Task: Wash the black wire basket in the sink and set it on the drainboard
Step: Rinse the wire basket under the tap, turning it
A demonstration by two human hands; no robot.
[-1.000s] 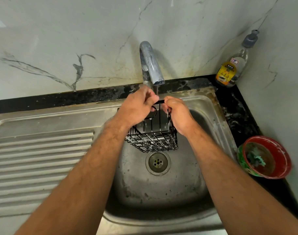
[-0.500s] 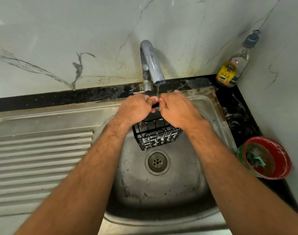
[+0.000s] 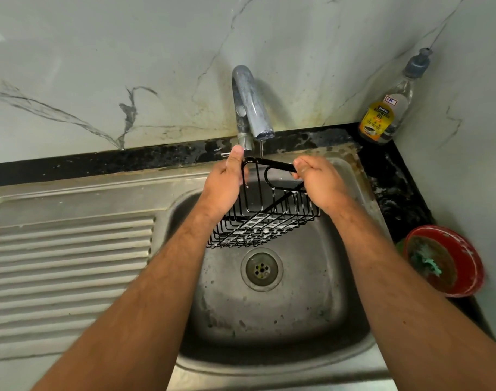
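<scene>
The black wire basket hangs tilted above the steel sink, just under the tap's spout, where a thin stream of water falls onto its top bar. My left hand grips the basket's left upper frame, thumb up beside the tap base. My right hand pinches the right end of the top bar by the hook loop. White suds cling to the basket's bottom wires. The ribbed drainboard lies to the left of the basin.
A dish soap bottle stands in the back right corner on the black counter. A red bowl with a green scrubber sits at the sink's right edge. The drain lies below the basket. Marble walls close in behind and right.
My hands have spread apart along the basket's top bar, and the basket has tilted and turned so more of its upper frame and hook loop shows.
</scene>
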